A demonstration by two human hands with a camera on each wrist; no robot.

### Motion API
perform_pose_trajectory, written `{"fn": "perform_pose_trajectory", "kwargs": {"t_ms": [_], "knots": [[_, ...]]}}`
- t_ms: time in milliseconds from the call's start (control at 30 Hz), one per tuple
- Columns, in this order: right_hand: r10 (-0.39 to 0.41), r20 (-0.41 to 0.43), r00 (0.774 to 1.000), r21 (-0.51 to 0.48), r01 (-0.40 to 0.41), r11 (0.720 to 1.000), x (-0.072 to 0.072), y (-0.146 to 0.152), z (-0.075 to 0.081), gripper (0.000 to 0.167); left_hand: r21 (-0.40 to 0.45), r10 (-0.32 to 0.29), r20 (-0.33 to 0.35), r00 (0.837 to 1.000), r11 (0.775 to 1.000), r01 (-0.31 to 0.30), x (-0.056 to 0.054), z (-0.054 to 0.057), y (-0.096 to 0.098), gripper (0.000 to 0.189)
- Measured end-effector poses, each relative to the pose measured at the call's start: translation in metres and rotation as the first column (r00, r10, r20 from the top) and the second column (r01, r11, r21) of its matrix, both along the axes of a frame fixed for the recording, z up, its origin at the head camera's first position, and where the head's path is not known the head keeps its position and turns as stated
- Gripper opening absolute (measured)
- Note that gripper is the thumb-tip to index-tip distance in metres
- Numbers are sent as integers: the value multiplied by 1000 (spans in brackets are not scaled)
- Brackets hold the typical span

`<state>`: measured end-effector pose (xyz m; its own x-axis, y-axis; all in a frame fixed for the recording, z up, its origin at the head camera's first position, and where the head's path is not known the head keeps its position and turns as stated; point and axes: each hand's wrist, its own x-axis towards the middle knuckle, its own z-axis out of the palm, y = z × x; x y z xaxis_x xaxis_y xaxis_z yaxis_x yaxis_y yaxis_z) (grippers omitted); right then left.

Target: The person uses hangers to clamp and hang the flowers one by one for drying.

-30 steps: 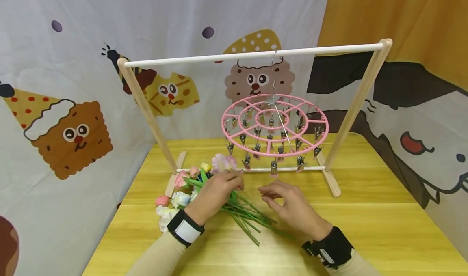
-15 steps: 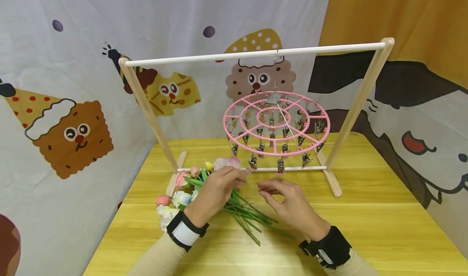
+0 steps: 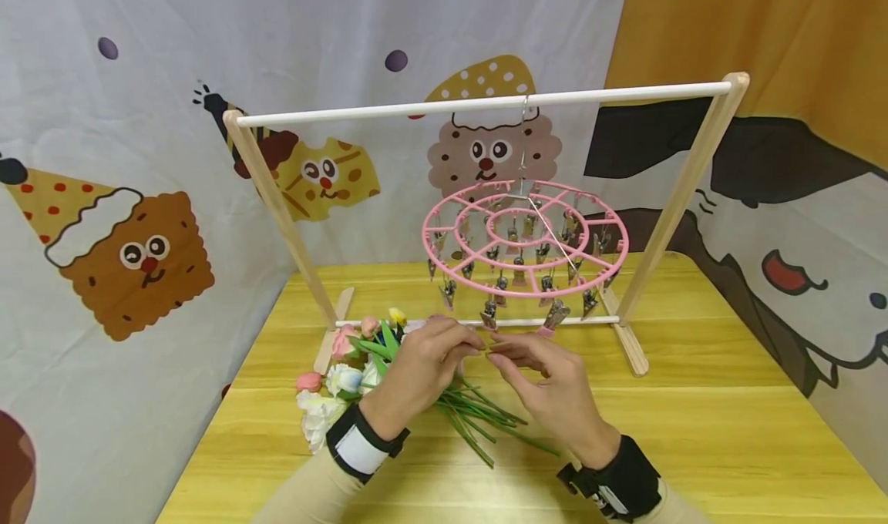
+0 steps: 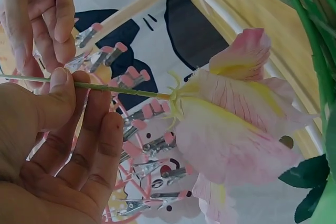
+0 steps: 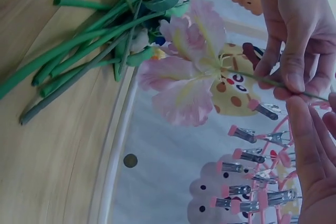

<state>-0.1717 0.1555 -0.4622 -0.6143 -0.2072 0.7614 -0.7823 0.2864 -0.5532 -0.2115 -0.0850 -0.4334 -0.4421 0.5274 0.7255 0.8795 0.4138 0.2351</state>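
An artificial flower with pale pink petals [image 4: 236, 119] and a thin green stem extends from my left hand [image 3: 428, 366], which pinches the stem between thumb and forefinger. In the head view its bloom is mostly hidden behind that hand. My right hand [image 3: 551, 377] has its thumb and fingertips at the stem's free end, right beside the left fingertips. Under and left of the left hand lies a bunch of artificial flowers in white [image 3: 321, 416], pink [image 3: 343, 342] and yellow [image 3: 397, 316], green stems [image 3: 479, 412] spread to the right.
A wooden stand [image 3: 277, 208] with a white top bar [image 3: 388, 112] rises from the yellow wood-grain table [image 3: 714, 431]. From the bar hangs a round pink clip hanger [image 3: 530, 293] with several metal clips, just beyond both hands. A cartoon-print cloth [image 3: 347, 38] hangs behind.
My hands have come together, the left moving right with the pink flower until its stem reaches the right fingertips. The clip hanger has swung and turned slightly.
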Motion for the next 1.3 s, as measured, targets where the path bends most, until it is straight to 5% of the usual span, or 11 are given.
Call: {"fn": "perform_pose_trajectory", "kwargs": {"t_ms": [267, 633, 900, 1300], "knots": [[-43, -63, 997, -52, 40, 998, 1, -4, 3, 30, -20, 20, 45, 999, 1000, -19, 2, 1, 5, 5], [-111, -105, 988, -74, 104, 992, 0, -6, 8, 38, 19, -5, 95, 995, 1000, 3, 1, -1, 9, 7], [-112, -93, 989, -72, 106, 992, -4, -6, 14, 19, 41, 0, 143, 990, 999, -6, 1, -5, 10, 8], [-88, -111, 990, -61, 82, 995, -2, -8, 19, 32, 103, -19, 201, 979, 995, -2, 5, -9, 14, 7]]}}
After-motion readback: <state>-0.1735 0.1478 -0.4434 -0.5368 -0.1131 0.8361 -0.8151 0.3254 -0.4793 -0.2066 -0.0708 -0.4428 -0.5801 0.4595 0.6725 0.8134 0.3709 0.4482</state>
